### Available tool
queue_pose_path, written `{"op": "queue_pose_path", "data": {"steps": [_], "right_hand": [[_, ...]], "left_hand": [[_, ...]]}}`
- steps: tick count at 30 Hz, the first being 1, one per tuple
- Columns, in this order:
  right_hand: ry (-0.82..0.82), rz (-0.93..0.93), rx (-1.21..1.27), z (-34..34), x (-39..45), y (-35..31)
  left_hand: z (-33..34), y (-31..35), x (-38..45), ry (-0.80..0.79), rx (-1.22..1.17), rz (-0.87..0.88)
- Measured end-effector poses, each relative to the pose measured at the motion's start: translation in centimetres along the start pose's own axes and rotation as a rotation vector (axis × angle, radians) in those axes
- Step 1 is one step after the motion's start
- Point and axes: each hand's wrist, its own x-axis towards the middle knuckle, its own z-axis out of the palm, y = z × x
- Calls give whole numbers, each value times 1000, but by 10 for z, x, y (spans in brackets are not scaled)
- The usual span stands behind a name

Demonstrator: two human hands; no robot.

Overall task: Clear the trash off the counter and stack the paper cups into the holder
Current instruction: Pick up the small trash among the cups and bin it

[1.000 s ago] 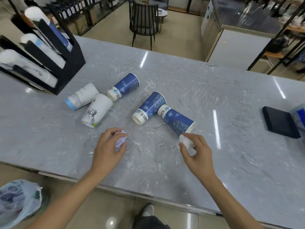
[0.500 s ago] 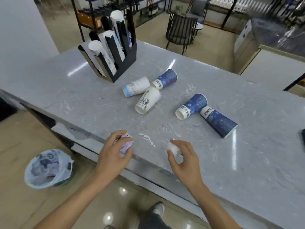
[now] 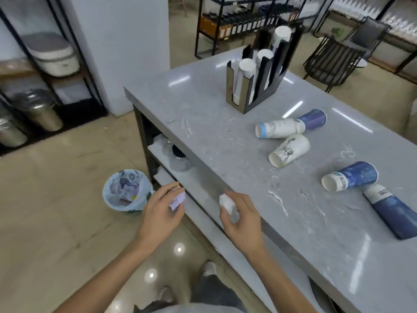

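Both hands are off the table (image 3: 225, 141) edge, the left hand (image 3: 161, 213) fingers clamped on lilac paper (image 3: 177, 201), the right hand (image 3: 241, 215) on a white wad (image 3: 226, 203). Best carry each directly above the bin (image 3: 126, 193) before releasing; cups (image 3: 288, 152) lie beyond it.

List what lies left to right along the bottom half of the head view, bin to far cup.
Bin → left hand, lilac scrap → right hand, white wad → blue cup.
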Motion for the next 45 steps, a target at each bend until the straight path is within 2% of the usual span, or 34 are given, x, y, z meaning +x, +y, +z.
{"op": "queue_pose_path", "data": {"steps": [10,23,31,37,45], "right_hand": [[-250,-138,78,111,57,-43],[-520,-138,61,271,167,-51],[-743,-78,45,372,197,-24],[-798,29,23,449,197,6],[-774,71,-34,603,189,97]], "left_hand": [[-70,-68,-5,135,61,-263],[-109,-194,62,120,183,-565],[-94,-273,84,48,154,-715],[-66,-345,85,-9,82,-801],[11,-496,82,-109,37,-806]]}}
